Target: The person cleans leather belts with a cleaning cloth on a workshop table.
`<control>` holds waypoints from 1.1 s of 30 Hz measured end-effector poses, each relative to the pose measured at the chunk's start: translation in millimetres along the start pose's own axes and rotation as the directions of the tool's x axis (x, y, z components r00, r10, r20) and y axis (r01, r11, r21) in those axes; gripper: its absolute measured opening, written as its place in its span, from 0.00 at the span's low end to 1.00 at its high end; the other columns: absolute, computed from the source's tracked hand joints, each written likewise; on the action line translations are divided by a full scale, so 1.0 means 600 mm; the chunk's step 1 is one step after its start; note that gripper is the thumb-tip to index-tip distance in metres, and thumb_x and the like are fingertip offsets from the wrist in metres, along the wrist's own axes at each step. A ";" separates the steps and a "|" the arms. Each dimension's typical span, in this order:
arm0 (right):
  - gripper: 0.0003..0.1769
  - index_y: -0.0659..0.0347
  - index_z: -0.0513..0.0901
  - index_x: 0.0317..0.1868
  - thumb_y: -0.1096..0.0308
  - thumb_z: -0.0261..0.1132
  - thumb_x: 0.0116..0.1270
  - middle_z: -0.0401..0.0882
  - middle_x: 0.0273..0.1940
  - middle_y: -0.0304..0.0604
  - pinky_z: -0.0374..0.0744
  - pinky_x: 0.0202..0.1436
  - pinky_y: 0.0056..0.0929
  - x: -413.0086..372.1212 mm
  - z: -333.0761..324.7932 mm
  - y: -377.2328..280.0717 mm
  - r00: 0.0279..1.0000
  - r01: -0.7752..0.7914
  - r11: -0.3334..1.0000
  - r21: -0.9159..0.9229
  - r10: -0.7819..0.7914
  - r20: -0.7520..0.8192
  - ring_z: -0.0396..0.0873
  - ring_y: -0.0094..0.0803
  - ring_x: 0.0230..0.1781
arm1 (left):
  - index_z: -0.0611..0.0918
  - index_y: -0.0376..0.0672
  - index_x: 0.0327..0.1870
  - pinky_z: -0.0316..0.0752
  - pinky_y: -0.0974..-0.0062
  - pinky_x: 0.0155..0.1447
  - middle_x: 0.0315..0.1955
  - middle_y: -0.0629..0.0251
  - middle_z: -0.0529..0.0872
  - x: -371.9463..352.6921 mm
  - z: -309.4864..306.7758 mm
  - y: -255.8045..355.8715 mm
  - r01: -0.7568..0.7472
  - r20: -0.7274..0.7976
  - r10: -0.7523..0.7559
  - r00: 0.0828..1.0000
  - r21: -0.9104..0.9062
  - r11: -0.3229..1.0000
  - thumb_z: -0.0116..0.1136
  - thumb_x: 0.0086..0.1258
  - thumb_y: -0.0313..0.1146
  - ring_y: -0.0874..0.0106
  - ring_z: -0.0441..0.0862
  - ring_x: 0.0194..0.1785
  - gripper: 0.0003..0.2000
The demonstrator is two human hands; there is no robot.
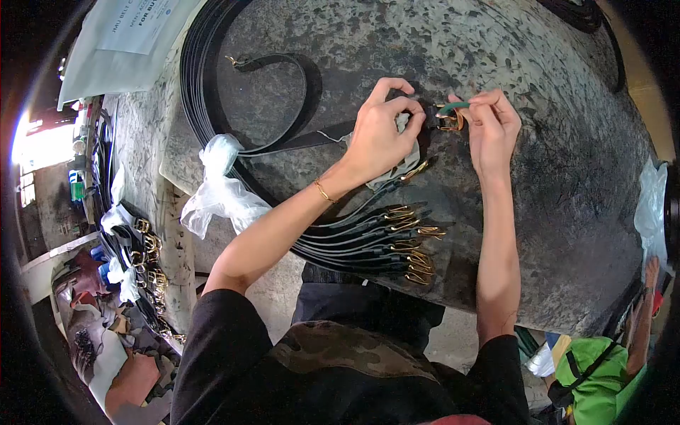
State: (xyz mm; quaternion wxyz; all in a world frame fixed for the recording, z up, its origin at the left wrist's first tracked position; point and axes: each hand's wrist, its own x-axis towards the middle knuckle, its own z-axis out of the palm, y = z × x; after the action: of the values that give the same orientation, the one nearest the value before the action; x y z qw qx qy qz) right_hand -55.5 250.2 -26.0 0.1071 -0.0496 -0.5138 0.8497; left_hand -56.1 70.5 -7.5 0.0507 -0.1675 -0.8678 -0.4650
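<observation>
A black belt (pixel 301 143) runs across the worktable to a gold buckle (pixel 451 124) between my hands. My left hand (pixel 382 134) is curled closed on the belt close to its buckle end, with a grey cloth (pixel 413 152) bunched beneath the palm. In a pinch, my right hand (pixel 494 127) holds a slim green piece (pixel 453 106), whose kind I cannot make out; its far end lies over the buckle. Below my left forearm, several black belts with gold buckles (pixel 418 268) lie fanned out in a bundle.
Clear plastic (pixel 221 177) wraps the belt bundle, which loops up to the left. One loose belt end (pixel 273 58) curls inside it. More buckled belts (pixel 145 273) hang at the left above leather scraps (pixel 131 375). Another person's arm (pixel 641 319) shows at the right edge.
</observation>
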 end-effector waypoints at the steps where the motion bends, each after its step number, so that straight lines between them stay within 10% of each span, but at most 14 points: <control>1: 0.04 0.68 0.74 0.30 0.83 0.57 0.63 0.70 0.26 0.35 0.82 0.58 0.42 0.000 -0.002 0.001 1.000 -0.002 1.000 0.000 0.002 -0.001 0.69 0.17 0.26 | 0.86 0.36 0.35 0.76 0.68 0.49 0.49 0.58 0.79 0.000 0.000 -0.001 0.002 0.001 -0.002 1.000 0.000 1.000 0.64 0.62 0.26 0.62 0.83 0.43 0.04; 31: 0.06 0.68 0.73 0.28 0.83 0.60 0.62 0.70 0.27 0.33 0.85 0.52 0.34 -0.011 0.005 -0.006 0.988 0.147 0.925 -0.351 -0.122 0.090 0.71 0.17 0.27 | 0.83 0.34 0.36 0.77 0.70 0.49 0.41 0.58 0.83 0.001 -0.001 -0.006 -0.037 -0.013 0.037 0.999 -0.069 0.997 0.63 0.64 0.24 0.64 0.84 0.42 0.04; 33: 0.05 0.68 0.74 0.29 0.84 0.59 0.63 0.69 0.29 0.34 0.86 0.52 0.39 -0.006 0.006 -0.013 0.993 -0.012 0.996 0.086 0.022 -0.112 0.69 0.17 0.28 | 0.82 0.33 0.39 0.78 0.71 0.49 0.37 0.56 0.85 0.002 0.000 -0.011 0.055 0.029 -0.051 0.998 -0.155 0.986 0.62 0.65 0.25 0.65 0.85 0.41 0.05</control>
State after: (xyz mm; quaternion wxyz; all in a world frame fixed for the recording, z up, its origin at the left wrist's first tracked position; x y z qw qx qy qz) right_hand -51.4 249.9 -17.7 0.1307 -0.0973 -0.4697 0.8677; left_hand -59.4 67.6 -12.6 0.0144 -0.1537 -0.8336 -0.5304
